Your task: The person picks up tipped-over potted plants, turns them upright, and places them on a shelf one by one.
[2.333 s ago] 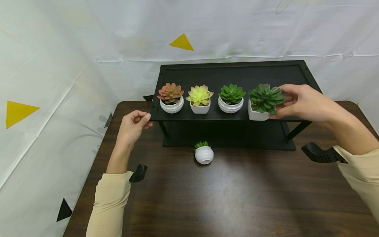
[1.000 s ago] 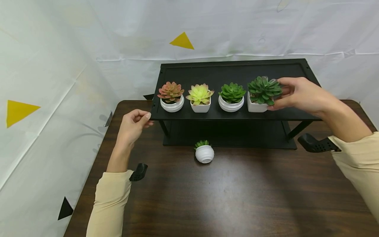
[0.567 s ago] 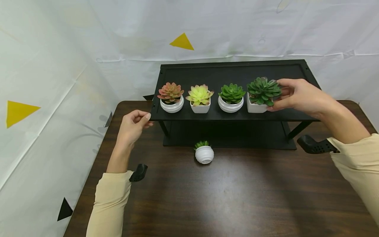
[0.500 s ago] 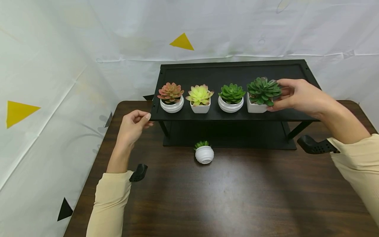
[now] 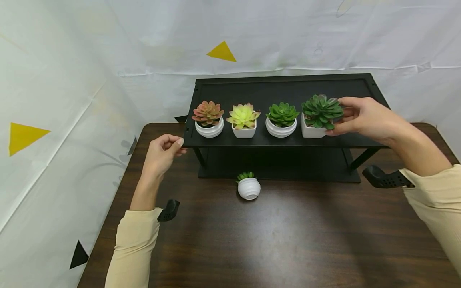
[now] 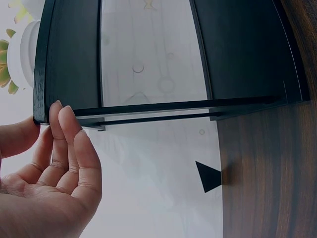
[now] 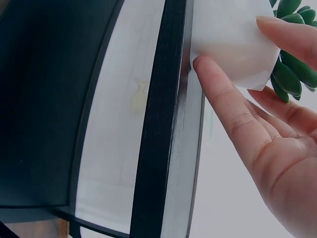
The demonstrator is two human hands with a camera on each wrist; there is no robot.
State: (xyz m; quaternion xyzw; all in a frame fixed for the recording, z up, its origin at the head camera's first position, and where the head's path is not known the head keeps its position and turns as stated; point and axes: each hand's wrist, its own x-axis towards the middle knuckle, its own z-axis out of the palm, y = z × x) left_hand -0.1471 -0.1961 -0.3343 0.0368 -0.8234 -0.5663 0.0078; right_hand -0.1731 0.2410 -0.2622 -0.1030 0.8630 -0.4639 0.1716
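Note:
A dark green succulent in a square white pot is at the right of the black two-tier shelf's top board. My right hand grips it from the right, thumb in front. In the right wrist view the fingers of my right hand lie along the white pot, by the shelf's edge. My left hand pinches the front left corner of the top board; in the left wrist view, the thumb of my left hand is above the board and fingertips touch beneath.
Left of it along the front edge stand a reddish succulent, a yellow-green succulent and a green succulent, in white pots. A round white pot with a green plant lies tipped on the brown table before the shelf.
Since the earliest frame, my right hand has moved the dark green succulent back from the shelf's front edge and slightly left. Over the last half second little differs. My left hand stays at the corner.

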